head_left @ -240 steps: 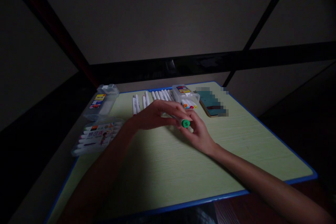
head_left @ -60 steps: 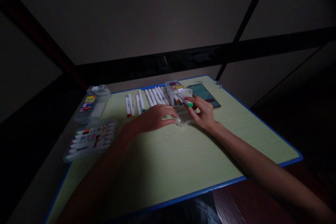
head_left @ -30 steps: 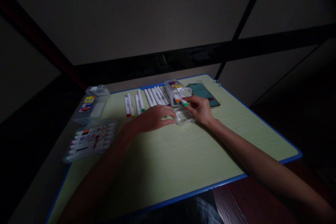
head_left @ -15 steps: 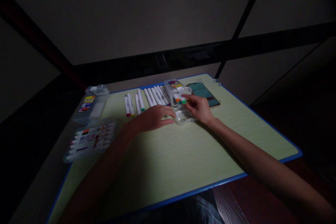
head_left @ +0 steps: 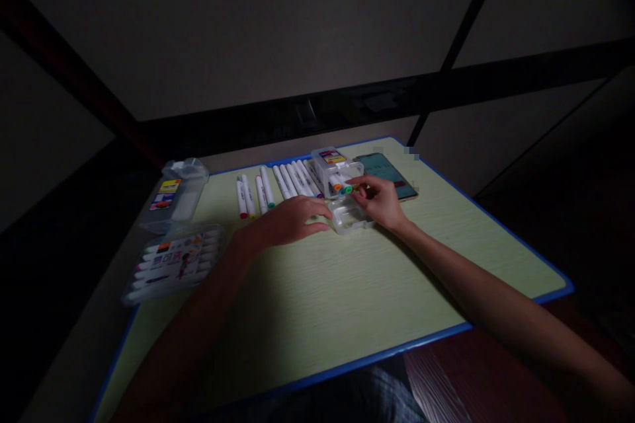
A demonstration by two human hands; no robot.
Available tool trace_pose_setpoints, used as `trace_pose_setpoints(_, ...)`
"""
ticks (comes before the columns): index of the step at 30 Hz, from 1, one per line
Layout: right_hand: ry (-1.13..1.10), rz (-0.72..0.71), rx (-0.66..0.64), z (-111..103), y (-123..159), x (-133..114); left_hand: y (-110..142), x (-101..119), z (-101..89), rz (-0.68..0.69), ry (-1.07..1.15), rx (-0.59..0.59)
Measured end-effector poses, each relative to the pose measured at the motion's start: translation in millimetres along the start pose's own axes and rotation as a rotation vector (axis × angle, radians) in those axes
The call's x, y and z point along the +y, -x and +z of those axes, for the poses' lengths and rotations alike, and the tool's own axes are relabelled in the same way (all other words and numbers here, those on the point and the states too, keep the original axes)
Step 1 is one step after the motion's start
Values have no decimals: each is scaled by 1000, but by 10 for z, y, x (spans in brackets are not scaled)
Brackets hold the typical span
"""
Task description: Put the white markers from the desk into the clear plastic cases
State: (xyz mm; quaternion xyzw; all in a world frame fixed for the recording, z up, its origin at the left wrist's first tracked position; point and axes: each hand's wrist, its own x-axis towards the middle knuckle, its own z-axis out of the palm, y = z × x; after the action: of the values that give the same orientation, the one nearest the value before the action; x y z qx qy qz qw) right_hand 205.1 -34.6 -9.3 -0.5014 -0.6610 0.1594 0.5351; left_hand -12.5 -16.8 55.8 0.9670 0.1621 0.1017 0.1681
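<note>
A clear plastic marker case (head_left: 322, 172) lies on its side, its open end toward me and its lid (head_left: 347, 218) folded down on the table. Inside are several white markers, among them an orange-ended marker (head_left: 337, 186) and a green-ended marker (head_left: 348, 190). My right hand (head_left: 380, 201) pinches the green-ended marker at the case mouth with thumb and index finger. Just left of the lid, my left hand (head_left: 297, 219) hovers palm down, thumb and fingers apart, holding nothing. Several white markers (head_left: 292, 180) lie in a row left of the case.
A phone (head_left: 389, 174) lies behind my right hand. To the left stands an open clear case (head_left: 176, 195) with a yellow label. Nearer me, a closed clear case (head_left: 171, 264) full of markers overlaps the left edge of the table (head_left: 347, 304).
Hardly anything differs. My right hand has shifted very slightly at the case mouth, still at the green-ended marker. The left hand stays by the lid.
</note>
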Motion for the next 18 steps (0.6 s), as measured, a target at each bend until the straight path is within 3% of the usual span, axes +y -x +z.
trace_pose_setpoints(18, 104, -30, -74, -19, -23, 47, -7, 4, -11, -32, -16, -41)
